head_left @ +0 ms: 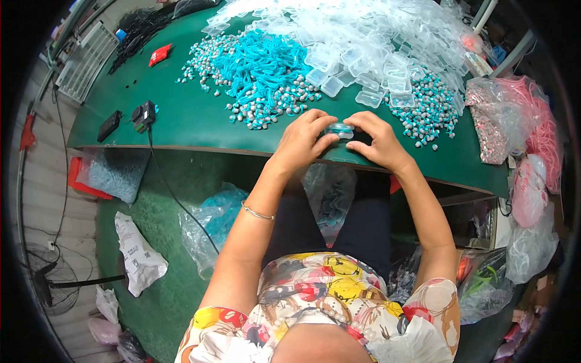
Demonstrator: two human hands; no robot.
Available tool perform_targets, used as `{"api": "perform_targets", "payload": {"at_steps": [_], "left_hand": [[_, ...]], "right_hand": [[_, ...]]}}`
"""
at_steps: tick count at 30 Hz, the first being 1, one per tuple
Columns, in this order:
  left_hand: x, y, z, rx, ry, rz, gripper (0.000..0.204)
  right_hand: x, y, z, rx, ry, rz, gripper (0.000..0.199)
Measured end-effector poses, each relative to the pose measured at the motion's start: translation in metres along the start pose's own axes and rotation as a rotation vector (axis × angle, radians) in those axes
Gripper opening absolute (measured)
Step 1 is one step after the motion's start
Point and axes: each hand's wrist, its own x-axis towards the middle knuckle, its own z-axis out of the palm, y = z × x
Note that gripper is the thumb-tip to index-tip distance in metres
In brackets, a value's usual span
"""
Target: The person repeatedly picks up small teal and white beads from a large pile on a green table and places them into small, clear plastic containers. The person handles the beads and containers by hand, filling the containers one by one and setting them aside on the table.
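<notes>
Near the table's front edge, my left hand (pixel 302 140) and my right hand (pixel 381 142) grip a small clear plastic case (pixel 340 130) from its two sides, thumbs toward me. Something teal shows inside it; the details are too small to make out. Beyond my left hand lies a heap of teal cords (pixel 266 60), with many small grey-and-teal earplug-like pieces (pixel 257 115) around it. More such pieces (pixel 426 112) are piled past my right hand. A large mound of clear plastic cases (pixel 363 42) covers the far part of the table.
On the green table (pixel 200 124) are a black device (pixel 144 115) with a cable, a black rectangular object (pixel 109 126) and a red packet (pixel 160 55). Bags of pink pieces (pixel 493 121) and pink cords (pixel 541 133) sit at the right edge. Plastic bags (pixel 212 227) stand below.
</notes>
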Motion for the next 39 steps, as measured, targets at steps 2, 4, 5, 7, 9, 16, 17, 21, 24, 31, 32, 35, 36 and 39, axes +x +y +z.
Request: {"api": "perform_targets", "payload": {"at_steps": [2, 4, 5, 7, 9, 16, 17, 21, 24, 31, 32, 35, 36, 39], "left_hand": [[0.001, -0.006, 0.006, 0.044, 0.024, 0.066, 0.032], [0.001, -0.004, 0.005, 0.062, 0.04, 0.092, 0.027], [0.001, -0.003, 0.005, 0.07, 0.048, 0.105, 0.024], [0.0, -0.004, 0.004, 0.012, 0.026, 0.067, 0.022], [-0.001, -0.005, 0.003, -0.03, 0.014, 0.056, 0.02], [0.0, 0.002, -0.002, -0.085, -0.02, -0.064, 0.02], [0.001, 0.005, -0.003, -0.087, -0.029, -0.113, 0.022], [0.0, 0.007, -0.002, -0.094, -0.04, -0.002, 0.024], [-0.02, 0.022, 0.004, -0.106, -0.008, 0.105, 0.025], [-0.112, 0.044, 0.078, 0.069, -0.335, -0.026, 0.025], [-0.124, 0.034, 0.092, 0.128, -0.454, -0.103, 0.028], [-0.153, 0.009, 0.128, 0.231, -0.651, -0.228, 0.036], [-0.151, 0.008, 0.131, 0.257, -0.685, -0.253, 0.038], [-0.141, 0.016, 0.127, 0.1, -0.604, -0.16, 0.039]], "right_hand": [[-0.004, 0.005, 0.007, -0.02, 0.048, 0.015, 0.038], [-0.003, 0.004, 0.013, -0.015, 0.092, 0.003, 0.032], [-0.002, 0.002, 0.014, 0.001, 0.082, 0.016, 0.03], [-0.001, 0.001, 0.016, 0.031, 0.064, 0.043, 0.025], [0.001, 0.0, 0.017, 0.056, 0.025, 0.051, 0.022], [0.004, 0.002, 0.011, 0.016, -0.002, 0.034, 0.02], [0.004, 0.004, 0.011, -0.125, 0.135, 0.044, 0.02], [0.004, 0.014, 0.019, -0.655, 0.448, 0.196, 0.026], [0.0, 0.028, 0.03, -0.691, 0.333, 0.294, 0.026], [-0.005, 0.023, 0.024, -0.552, 0.369, 0.185, 0.002], [-0.005, 0.021, 0.023, -0.528, 0.346, 0.175, 0.001], [-0.002, 0.014, 0.023, -0.472, 0.309, 0.109, 0.002], [-0.001, 0.013, 0.025, -0.456, 0.298, 0.092, 0.003], [-0.001, 0.009, 0.024, -0.408, 0.279, 0.05, 0.006]]}}
